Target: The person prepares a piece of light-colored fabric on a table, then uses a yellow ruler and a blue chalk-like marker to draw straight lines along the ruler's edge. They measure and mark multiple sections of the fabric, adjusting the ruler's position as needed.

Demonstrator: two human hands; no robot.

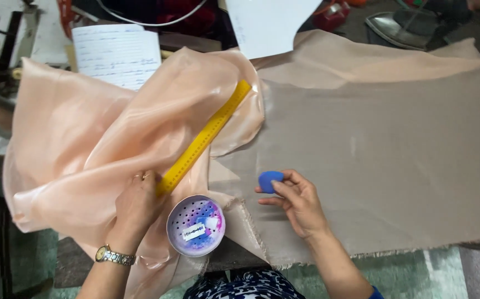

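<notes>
Peach satin fabric (79, 138), glossy and rumpled, is pressed flat at 8 o'clock by the left hand (136, 207), fingers closed on the lower end of a yellow ruler (205, 135) that is laid diagonally toward 1 o'clock, probably as a straightedge. A rounded blue chalk (269, 181) is pinched by the right hand (298, 202) over matte beige cloth (384, 160), which is spread on the worktop. A round perforated tin (195, 225) is set between both wrists at 6 o'clock.
</notes>
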